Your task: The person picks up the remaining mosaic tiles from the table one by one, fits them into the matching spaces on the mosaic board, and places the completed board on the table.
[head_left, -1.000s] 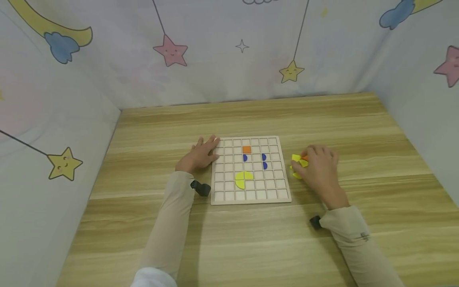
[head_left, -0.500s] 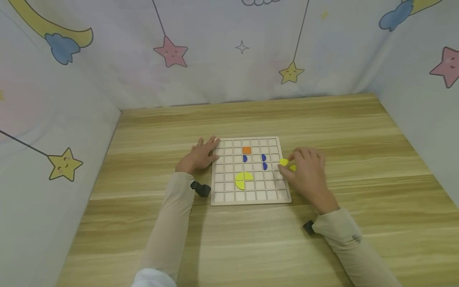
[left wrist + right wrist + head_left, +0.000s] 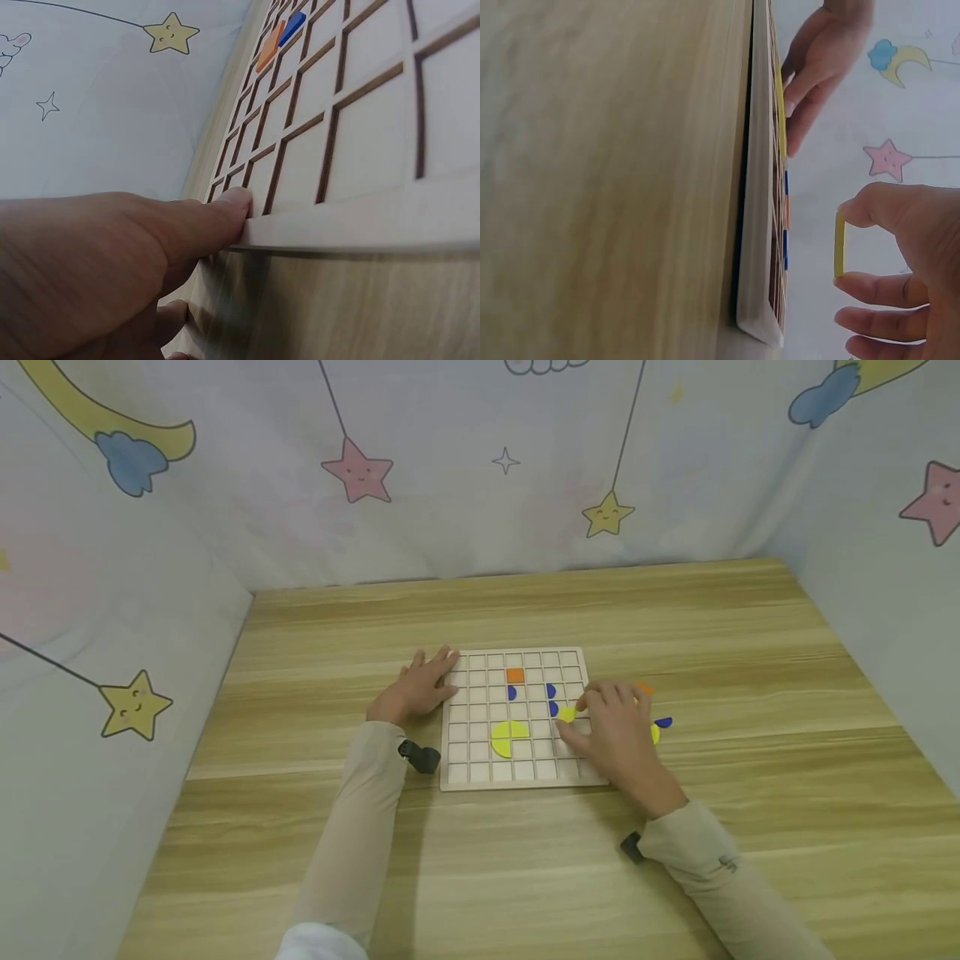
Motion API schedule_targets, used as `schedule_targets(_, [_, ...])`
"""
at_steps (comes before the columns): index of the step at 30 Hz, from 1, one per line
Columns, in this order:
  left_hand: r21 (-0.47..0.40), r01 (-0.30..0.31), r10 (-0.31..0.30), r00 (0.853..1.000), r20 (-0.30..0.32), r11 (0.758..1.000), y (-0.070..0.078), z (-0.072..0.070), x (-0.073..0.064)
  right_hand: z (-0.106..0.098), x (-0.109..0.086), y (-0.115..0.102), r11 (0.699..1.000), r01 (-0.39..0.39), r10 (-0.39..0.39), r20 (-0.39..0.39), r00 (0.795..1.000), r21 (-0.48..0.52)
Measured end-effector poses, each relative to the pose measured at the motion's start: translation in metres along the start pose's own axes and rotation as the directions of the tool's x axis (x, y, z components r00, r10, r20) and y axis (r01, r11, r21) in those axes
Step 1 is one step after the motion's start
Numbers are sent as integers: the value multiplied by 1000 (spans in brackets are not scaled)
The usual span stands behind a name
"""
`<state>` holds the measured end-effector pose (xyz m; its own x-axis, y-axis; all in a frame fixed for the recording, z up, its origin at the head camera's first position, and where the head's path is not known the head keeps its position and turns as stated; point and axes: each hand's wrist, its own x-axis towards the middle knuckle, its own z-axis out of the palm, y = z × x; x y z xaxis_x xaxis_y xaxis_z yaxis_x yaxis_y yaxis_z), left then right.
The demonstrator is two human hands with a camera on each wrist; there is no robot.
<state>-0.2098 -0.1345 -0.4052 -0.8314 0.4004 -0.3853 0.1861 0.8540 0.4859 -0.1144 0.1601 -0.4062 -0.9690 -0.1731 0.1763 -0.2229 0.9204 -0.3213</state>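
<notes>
A square wooden grid board (image 3: 525,774) lies on the table. My left hand (image 3: 417,687) rests at its left edge with fingers extended, the thumb touching the rim in the left wrist view. Over the right part of the board, my right hand (image 3: 621,739) pinches a flat yellow piece (image 3: 839,244) between thumb and a finger, held just above the surface in the right wrist view. On the board sit an orange square (image 3: 515,676), several blue half-round pieces (image 3: 512,692) and a yellow three-quarter disc (image 3: 501,739) of quarter pieces.
To the right of the board lie loose pieces, partly hidden by my right hand: an orange one (image 3: 645,688), a blue half-round one (image 3: 663,722) and a yellow one (image 3: 656,735). A patterned cloth (image 3: 450,539) stands behind the wooden table (image 3: 495,877).
My right hand has left the loose pieces with a yellow piece and moved left over the board, beside the blue pieces. The left hand has stayed in place.
</notes>
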Motion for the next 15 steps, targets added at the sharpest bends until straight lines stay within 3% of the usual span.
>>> schedule_targets(15, [-3,7,-7,1000,13,1000,1,-1,0,4,-1,-18,996,49,-44,78,996,-68])
